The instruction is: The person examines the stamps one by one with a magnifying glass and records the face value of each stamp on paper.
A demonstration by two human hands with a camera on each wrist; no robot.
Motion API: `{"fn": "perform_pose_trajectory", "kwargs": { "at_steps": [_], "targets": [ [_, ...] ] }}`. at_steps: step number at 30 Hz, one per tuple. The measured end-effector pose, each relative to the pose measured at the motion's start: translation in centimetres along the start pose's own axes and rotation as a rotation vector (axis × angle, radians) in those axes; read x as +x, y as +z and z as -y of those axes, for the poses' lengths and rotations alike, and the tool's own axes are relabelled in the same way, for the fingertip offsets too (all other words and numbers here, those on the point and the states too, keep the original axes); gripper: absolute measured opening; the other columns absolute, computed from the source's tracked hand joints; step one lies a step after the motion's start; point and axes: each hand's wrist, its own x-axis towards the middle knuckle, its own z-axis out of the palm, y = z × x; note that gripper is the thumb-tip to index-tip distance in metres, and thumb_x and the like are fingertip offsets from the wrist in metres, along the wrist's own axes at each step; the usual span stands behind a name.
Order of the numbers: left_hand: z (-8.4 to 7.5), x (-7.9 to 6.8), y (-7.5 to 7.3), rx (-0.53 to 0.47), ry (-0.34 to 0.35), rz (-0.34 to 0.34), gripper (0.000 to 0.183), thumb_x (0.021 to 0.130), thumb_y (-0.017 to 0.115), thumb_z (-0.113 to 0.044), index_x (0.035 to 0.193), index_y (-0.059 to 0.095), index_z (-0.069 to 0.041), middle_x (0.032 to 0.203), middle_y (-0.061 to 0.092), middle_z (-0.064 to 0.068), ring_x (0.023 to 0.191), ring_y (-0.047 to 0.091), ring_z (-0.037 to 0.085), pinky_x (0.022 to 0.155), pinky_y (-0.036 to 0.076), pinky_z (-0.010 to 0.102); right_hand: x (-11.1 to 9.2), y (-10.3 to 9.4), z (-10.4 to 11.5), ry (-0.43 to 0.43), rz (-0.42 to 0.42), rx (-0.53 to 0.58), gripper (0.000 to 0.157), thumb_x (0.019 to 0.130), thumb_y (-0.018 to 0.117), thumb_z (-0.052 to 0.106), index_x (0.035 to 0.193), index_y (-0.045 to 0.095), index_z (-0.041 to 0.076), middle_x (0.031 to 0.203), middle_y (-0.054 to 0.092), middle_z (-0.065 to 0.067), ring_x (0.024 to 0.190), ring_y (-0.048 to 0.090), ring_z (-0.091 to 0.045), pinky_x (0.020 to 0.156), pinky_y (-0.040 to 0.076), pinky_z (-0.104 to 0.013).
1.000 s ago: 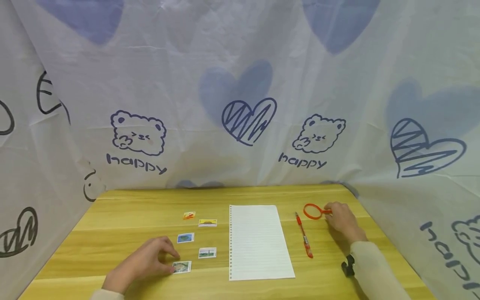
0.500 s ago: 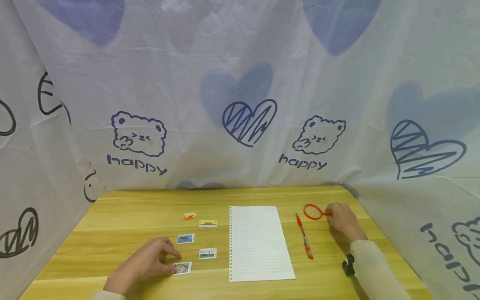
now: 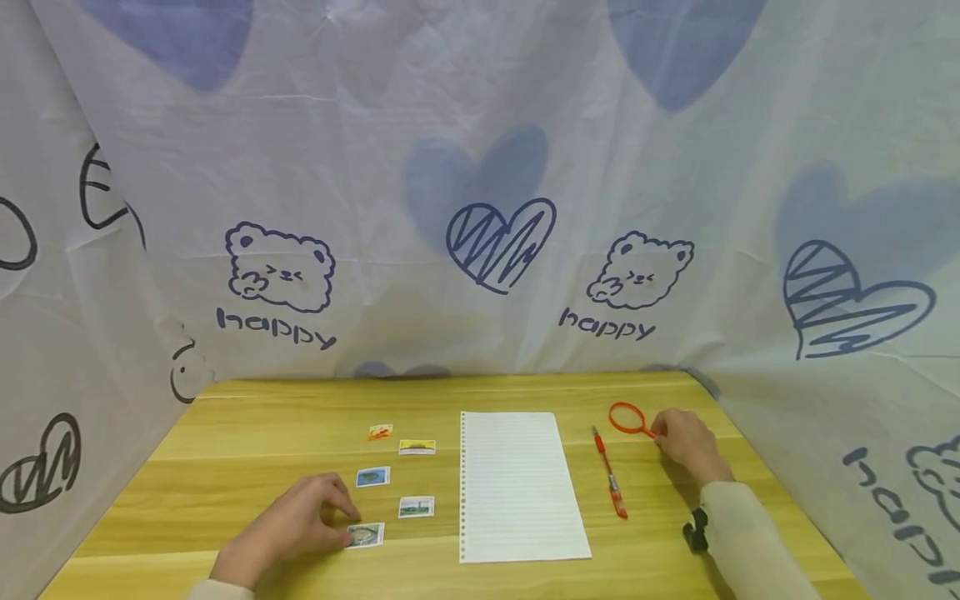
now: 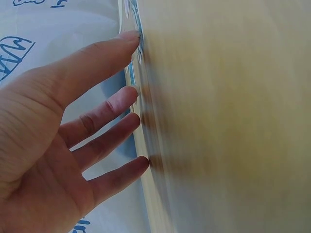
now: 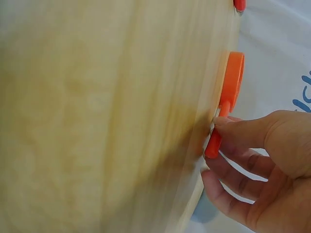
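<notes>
The magnifying glass (image 3: 642, 430) (right hand (image 3: 686, 439) pinching its handle (image 5: 213, 145)) slants, ring (image 5: 233, 77) pointing far-left.

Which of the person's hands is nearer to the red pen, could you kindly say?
Right: the right hand is to the right of the red pen, pinching the magnifying glass. The left hand is farther off, left of the paper.
</notes>
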Motion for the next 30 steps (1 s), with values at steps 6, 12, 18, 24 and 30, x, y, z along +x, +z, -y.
{"fn": "perform_pose_trajectory", "kwargs": {
  "at_steps": [6, 12, 18, 24, 30],
  "targets": [
    [-0.1, 0.0, 0.1, -0.006, -0.020, 0.003, 0.017, 0.077, 0.090, -0.027, 0.092, 0.082, -0.027, 0.100, 0.065, -0.010, 0.099, 0.061, 0.013, 0.087, 0.055, 0.035, -0.2, 0.0, -0.2, 0.021, 0.023, 0.020, 0.008, 0.090, 0.072, 0.004, 0.097, 0.075, 0.001, 0.092, 0.075, -0.018, 0.082, 0.069, -0.035, 0.068, 0.055, -0.054],
    [-0.2, 0.0, 0.1, -0.008, -0.004, 0.005, 0.018, 0.077, 0.090, -0.030, 0.093, 0.082, -0.026, 0.100, 0.066, -0.011, 0.098, 0.061, 0.012, 0.088, 0.054, 0.035, -0.1, -0.2, 0.0, 0.003, -0.008, 0.022, 0.008, 0.088, 0.072, 0.005, 0.095, 0.075, 0.001, 0.091, 0.074, -0.017, 0.083, 0.068, -0.035, 0.067, 0.054, -0.053],
    [-0.2, -0.1, 0.0, -0.004, 0.025, 0.007, 0.026, 0.075, 0.091, -0.033, 0.098, 0.082, -0.025, 0.104, 0.067, -0.009, 0.101, 0.062, 0.015, 0.093, 0.055, 0.041, 0.0, -0.9, 1.6, -0.038, -0.035, 0.047, 0.009, 0.084, 0.072, 0.006, 0.092, 0.074, 0.002, 0.087, 0.073, -0.013, 0.080, 0.065, -0.029, 0.069, 0.053, -0.047],
    [0.1, 0.0, 0.1, 0.010, 0.022, 0.002, 0.026, 0.074, 0.092, -0.030, 0.098, 0.082, -0.024, 0.102, 0.065, -0.009, 0.098, 0.060, 0.013, 0.088, 0.055, 0.034, -0.1, -1.9, 4.4, -0.113, -0.043, 0.082, 0.009, 0.085, 0.070, 0.000, 0.093, 0.075, 0.000, 0.087, 0.073, -0.014, 0.080, 0.066, -0.028, 0.072, 0.054, -0.046],
    [0.5, 0.0, 0.2, -0.027, 0.039, 0.004, 0.027, 0.075, 0.091, -0.027, 0.099, 0.082, -0.018, 0.095, 0.070, -0.009, 0.086, 0.059, 0.004, 0.077, 0.054, 0.025, -0.2, -2.5, 7.6, -0.165, -0.044, 0.096, 0.006, 0.088, 0.073, 0.000, 0.094, 0.076, -0.001, 0.089, 0.075, -0.013, 0.083, 0.068, -0.028, 0.077, 0.056, -0.047]
  ]
}}
